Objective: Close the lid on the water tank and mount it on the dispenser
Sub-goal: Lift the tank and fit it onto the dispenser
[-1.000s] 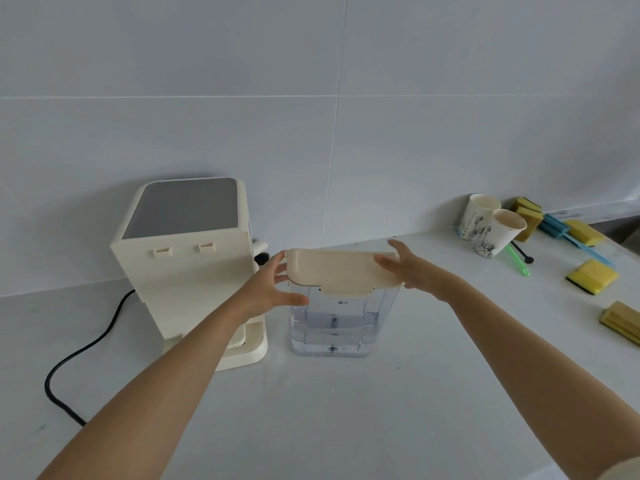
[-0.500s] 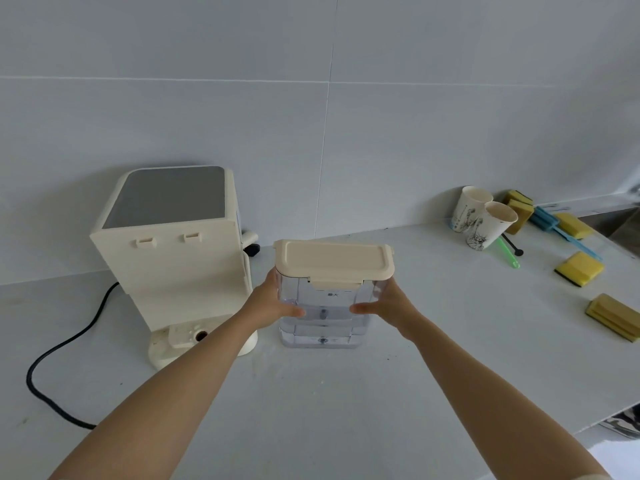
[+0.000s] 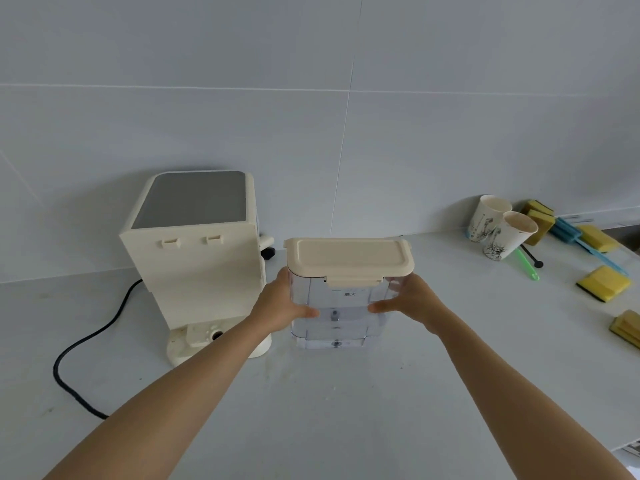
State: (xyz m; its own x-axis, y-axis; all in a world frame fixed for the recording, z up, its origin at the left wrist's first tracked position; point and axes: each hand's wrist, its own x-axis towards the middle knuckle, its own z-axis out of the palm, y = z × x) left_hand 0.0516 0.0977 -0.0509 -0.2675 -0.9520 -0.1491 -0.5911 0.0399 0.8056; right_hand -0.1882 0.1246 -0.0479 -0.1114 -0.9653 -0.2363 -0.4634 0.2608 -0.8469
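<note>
The clear water tank (image 3: 341, 320) stands upright on the white counter, with its cream lid (image 3: 348, 258) lying flat and shut on top. My left hand (image 3: 280, 306) grips the tank's left side and my right hand (image 3: 414, 303) grips its right side, thumbs on the front wall. The cream dispenser (image 3: 197, 258) stands just left of the tank, its back panel with two clips facing me and its round base plate (image 3: 214, 341) bare.
A black power cord (image 3: 76, 355) curls left of the dispenser. Two paper cups (image 3: 498, 228) stand at the back right, with yellow sponges (image 3: 604, 284), a blue brush and a green stick beyond them. The counter edge runs at the lower right.
The lid came down from my hands onto the tank and now sits shut. Both hands dropped from the lid to the tank's sides.
</note>
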